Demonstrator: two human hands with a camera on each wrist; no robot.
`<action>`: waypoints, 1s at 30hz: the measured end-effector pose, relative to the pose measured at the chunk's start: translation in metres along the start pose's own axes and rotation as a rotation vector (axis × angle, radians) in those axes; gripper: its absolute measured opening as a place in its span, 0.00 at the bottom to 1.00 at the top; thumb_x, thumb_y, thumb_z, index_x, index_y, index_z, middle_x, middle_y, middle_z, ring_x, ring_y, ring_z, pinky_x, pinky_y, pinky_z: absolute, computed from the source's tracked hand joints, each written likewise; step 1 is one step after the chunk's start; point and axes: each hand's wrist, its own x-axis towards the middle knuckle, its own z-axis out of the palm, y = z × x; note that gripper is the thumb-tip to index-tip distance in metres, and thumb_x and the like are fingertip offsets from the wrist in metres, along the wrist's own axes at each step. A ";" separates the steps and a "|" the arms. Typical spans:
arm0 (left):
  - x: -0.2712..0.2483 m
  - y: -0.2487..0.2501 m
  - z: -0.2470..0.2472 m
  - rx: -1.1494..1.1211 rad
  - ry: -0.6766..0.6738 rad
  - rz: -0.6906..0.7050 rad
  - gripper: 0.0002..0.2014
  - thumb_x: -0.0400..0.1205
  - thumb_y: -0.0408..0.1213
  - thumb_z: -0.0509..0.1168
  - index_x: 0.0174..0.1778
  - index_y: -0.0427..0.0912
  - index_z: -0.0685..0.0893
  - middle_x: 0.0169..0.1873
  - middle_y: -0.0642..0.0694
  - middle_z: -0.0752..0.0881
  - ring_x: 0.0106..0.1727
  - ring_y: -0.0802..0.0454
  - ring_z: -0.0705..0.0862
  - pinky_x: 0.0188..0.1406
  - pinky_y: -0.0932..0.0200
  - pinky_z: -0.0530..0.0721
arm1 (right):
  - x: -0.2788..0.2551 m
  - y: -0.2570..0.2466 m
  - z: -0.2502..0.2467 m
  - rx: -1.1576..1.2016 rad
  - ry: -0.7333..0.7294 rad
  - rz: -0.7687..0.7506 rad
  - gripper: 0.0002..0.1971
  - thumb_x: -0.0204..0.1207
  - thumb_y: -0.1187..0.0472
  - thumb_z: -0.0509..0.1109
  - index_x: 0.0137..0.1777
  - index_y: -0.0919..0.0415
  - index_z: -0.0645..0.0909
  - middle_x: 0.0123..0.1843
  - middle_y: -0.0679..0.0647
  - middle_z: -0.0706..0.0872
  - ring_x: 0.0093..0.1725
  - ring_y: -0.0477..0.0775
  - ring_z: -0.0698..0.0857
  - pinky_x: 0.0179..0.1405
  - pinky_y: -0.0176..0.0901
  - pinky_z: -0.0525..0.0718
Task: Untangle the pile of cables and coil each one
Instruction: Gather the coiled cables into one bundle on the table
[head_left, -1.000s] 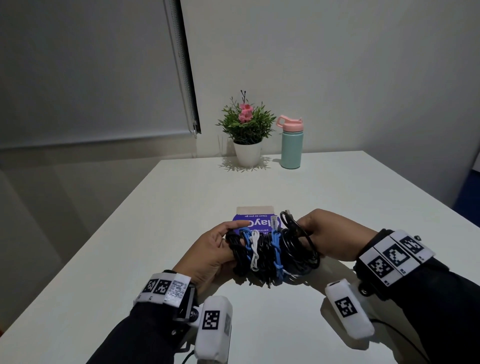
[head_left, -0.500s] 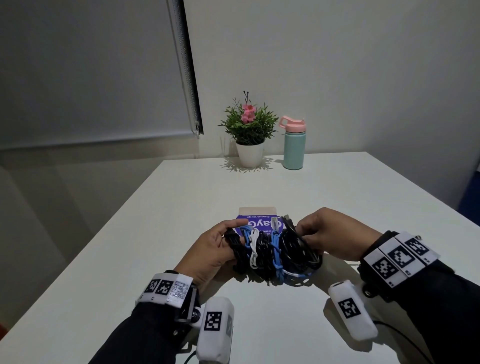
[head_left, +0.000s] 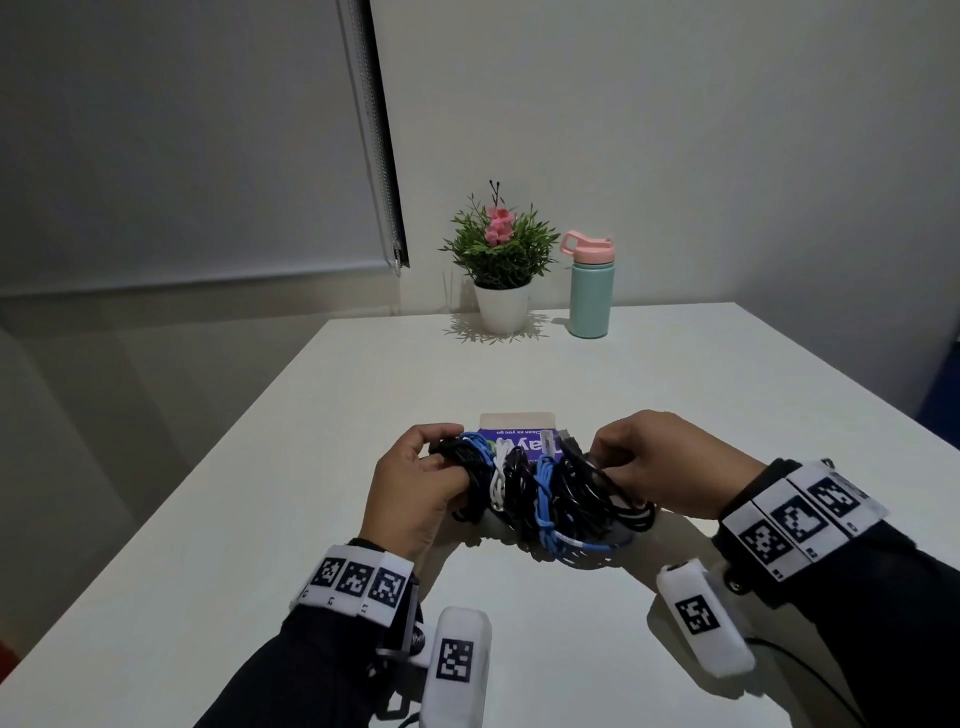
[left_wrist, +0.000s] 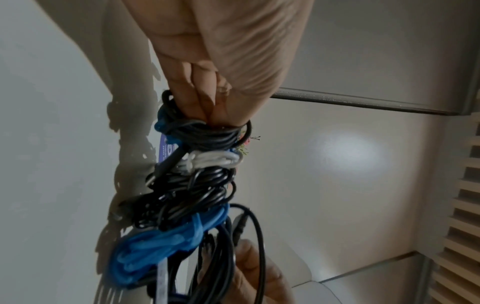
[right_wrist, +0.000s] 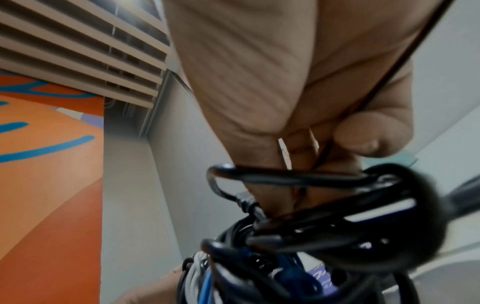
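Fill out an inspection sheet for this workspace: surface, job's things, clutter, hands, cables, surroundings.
Surface: white table, matte, with the bundle's shadows under the hands.
Job's things: cable bundle of black, blue and white cables, held between both hands just above the table.
Clutter: purple card behind the bundle; potted plant and teal bottle at the far edge.
Hands: left hand grips the bundle's left end; right hand pinches black strands at the right end.
Cables: blue cable loops lowest; white cable is near the left hand; all intertwined.
Surroundings: plain wall, roller blind at left.
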 end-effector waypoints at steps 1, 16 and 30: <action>-0.001 0.001 0.000 -0.020 -0.008 -0.014 0.24 0.65 0.22 0.66 0.52 0.48 0.88 0.42 0.30 0.89 0.28 0.37 0.82 0.28 0.39 0.81 | -0.001 0.000 -0.001 -0.027 -0.001 -0.001 0.11 0.75 0.59 0.72 0.32 0.46 0.80 0.28 0.38 0.82 0.29 0.32 0.79 0.28 0.25 0.72; -0.007 0.010 0.001 -0.037 -0.007 -0.091 0.22 0.73 0.13 0.65 0.57 0.39 0.90 0.34 0.34 0.86 0.30 0.39 0.77 0.26 0.51 0.77 | -0.003 0.002 0.005 0.310 -0.133 0.052 0.26 0.68 0.34 0.75 0.62 0.42 0.75 0.45 0.45 0.87 0.44 0.44 0.86 0.42 0.39 0.81; -0.004 0.013 -0.004 0.188 0.036 -0.012 0.26 0.59 0.28 0.71 0.54 0.43 0.78 0.34 0.40 0.91 0.27 0.41 0.87 0.18 0.42 0.85 | -0.008 0.000 -0.006 0.084 -0.077 0.081 0.32 0.67 0.28 0.71 0.67 0.43 0.74 0.51 0.42 0.85 0.47 0.39 0.84 0.43 0.36 0.78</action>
